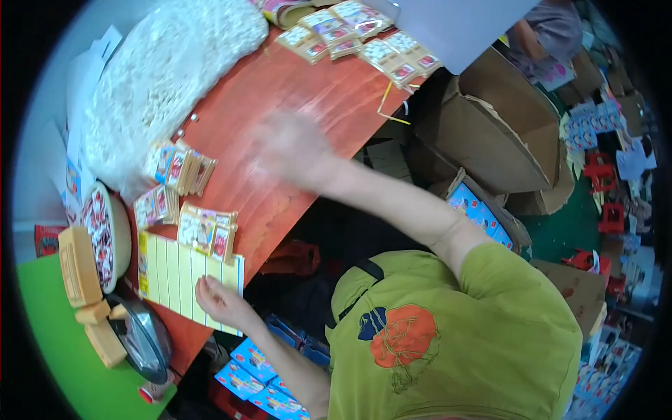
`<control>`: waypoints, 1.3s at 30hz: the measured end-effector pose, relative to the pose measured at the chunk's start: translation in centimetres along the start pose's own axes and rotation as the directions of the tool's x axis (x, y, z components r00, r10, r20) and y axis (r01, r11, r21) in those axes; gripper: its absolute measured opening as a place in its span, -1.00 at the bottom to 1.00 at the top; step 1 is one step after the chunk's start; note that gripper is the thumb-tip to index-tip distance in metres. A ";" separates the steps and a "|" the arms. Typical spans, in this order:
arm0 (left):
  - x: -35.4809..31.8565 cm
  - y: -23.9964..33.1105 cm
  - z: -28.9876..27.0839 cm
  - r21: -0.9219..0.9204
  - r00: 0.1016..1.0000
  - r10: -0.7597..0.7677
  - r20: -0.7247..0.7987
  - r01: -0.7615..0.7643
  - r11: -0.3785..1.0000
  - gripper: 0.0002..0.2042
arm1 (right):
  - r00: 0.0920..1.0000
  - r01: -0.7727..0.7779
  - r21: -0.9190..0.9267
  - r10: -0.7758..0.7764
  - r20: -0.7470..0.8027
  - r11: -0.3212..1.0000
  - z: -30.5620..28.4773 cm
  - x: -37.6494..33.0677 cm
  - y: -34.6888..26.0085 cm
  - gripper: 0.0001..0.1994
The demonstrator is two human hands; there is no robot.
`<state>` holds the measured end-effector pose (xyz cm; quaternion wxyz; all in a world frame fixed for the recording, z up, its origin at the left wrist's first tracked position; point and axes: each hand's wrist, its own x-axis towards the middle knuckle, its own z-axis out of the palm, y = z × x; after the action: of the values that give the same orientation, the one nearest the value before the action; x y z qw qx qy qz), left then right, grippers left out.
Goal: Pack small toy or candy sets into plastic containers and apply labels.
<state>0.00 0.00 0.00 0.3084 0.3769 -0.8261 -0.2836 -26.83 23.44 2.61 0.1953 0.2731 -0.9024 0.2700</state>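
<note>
My left hand [225,306] is over the edge of a pale yellow striped card sheet [168,276], fingers curled in and thumb against fingertip; whatever lies between them is too small to make out. Higher up, my right hand [290,147] is smeared by motion above the red tabletop [241,91], so its fingers do not show. Just beyond the sheet stand bundles of small flat packets: one bundle [206,231] touches its far edge, a smaller one [157,204] is left of that, and another [185,168] is farther up.
A big clear bag of small white pieces [175,63] covers the far left. Near it are a bowl of red and white pieces [101,238] and orange-yellow blocks [78,266]. More packets [336,28] lie at the top. Cardboard boxes [490,133] and another person [546,35] are at right.
</note>
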 end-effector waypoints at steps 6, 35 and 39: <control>-1.4 3.2 0.7 0.159 0.974 0.186 -0.131 -0.165 0.973 -0.69 | 0.914 -0.403 -0.486 0.371 -0.166 0.775 -8.7 1.1 17.0 -0.29; -4.7 16.8 13.8 -0.356 0.703 0.637 0.317 -0.534 0.767 -0.51 | 0.836 -0.212 -0.435 0.393 0.383 0.875 -2.2 -2.0 -0.5 -0.20; -4.2 15.7 13.3 -0.341 0.727 0.604 0.326 -0.505 0.793 -0.50 | 0.907 -0.165 -0.315 0.269 0.323 0.935 -1.4 -1.8 -2.5 -0.38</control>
<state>-14.41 15.23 1.17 0.2360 0.0030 -0.9086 -0.3447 -23.64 23.16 3.74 0.0313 0.1843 -0.9768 0.1047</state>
